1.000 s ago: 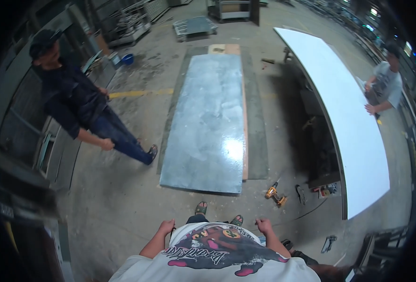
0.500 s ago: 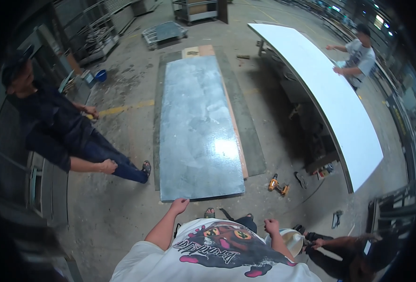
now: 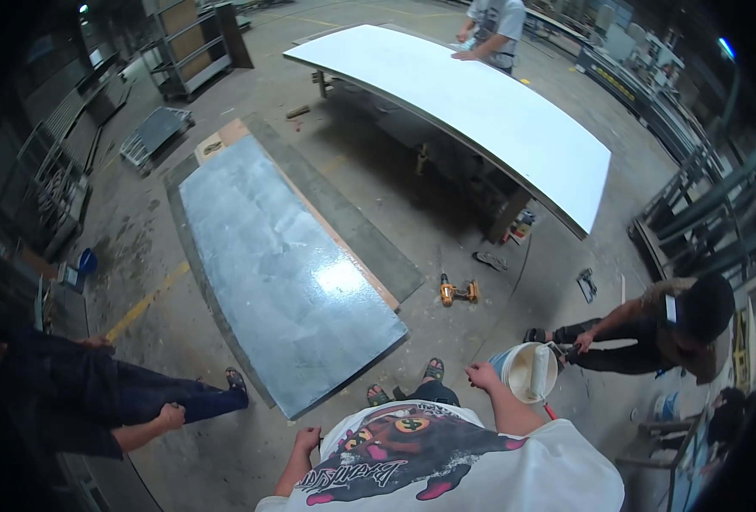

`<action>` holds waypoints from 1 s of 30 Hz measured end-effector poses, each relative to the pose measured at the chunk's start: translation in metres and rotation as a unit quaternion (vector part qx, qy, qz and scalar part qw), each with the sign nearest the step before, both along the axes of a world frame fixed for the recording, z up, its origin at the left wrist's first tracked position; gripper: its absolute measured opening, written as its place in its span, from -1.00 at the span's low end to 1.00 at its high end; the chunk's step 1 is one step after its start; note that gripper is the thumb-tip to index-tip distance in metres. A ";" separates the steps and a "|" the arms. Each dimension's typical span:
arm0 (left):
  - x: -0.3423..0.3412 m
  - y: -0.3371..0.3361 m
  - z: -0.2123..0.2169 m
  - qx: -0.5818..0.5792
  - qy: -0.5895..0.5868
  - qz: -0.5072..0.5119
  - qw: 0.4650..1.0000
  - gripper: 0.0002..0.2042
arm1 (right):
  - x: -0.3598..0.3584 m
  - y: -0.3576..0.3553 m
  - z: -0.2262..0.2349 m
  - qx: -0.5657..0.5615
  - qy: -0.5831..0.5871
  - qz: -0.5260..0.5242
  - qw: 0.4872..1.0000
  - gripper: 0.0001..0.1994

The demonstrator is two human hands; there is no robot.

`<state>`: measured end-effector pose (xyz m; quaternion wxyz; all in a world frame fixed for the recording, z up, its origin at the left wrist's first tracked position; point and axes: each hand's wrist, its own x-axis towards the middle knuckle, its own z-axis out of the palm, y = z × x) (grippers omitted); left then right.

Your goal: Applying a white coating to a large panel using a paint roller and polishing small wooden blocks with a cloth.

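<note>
My left hand (image 3: 308, 438) hangs beside my shirt with its fingers curled, and nothing shows in it. Just left of a white bucket (image 3: 503, 365) is my right hand (image 3: 483, 375), fingers loosely curled and apparently holding nothing. Pale paint or paste coats the bucket's inside. A paint roller (image 3: 540, 372) with a white sleeve is at its mouth, its handle in the hand of a crouching co-worker (image 3: 694, 328). Ahead of my feet lies a long grey panel (image 3: 267, 256) with a wet, shiny, streaked coating, resting on wooden boards.
A cordless drill (image 3: 458, 291) and a sandal (image 3: 490, 260) lie on the floor. A large white panel (image 3: 472, 94) rests on supports, with another worker (image 3: 497, 34) behind it. A person in dark clothes (image 3: 62, 392) stands at left. A wheeled cart (image 3: 157, 136) stands farther off.
My view has swung right, so the grey panel sits farther left and the bucket shows fully. The co-worker's roller now shows at the bucket. My left hand has dropped back from the panel's near edge.
</note>
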<state>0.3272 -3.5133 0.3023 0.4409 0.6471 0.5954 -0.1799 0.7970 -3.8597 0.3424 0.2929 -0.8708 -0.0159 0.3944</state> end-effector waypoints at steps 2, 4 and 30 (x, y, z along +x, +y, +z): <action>0.011 0.010 0.000 -0.037 -0.022 0.052 0.998 -0.54 | -0.006 0.001 0.001 0.000 -0.042 0.042 0.998 -0.63; 0.025 0.021 0.003 -0.073 -0.043 0.104 0.991 -0.57 | -0.015 0.001 -0.010 -0.001 -0.029 0.029 0.999 -0.62; 0.004 0.027 -0.003 0.044 -0.042 -0.041 0.997 -0.46 | -0.044 0.033 -0.003 0.014 0.062 0.050 0.997 -0.70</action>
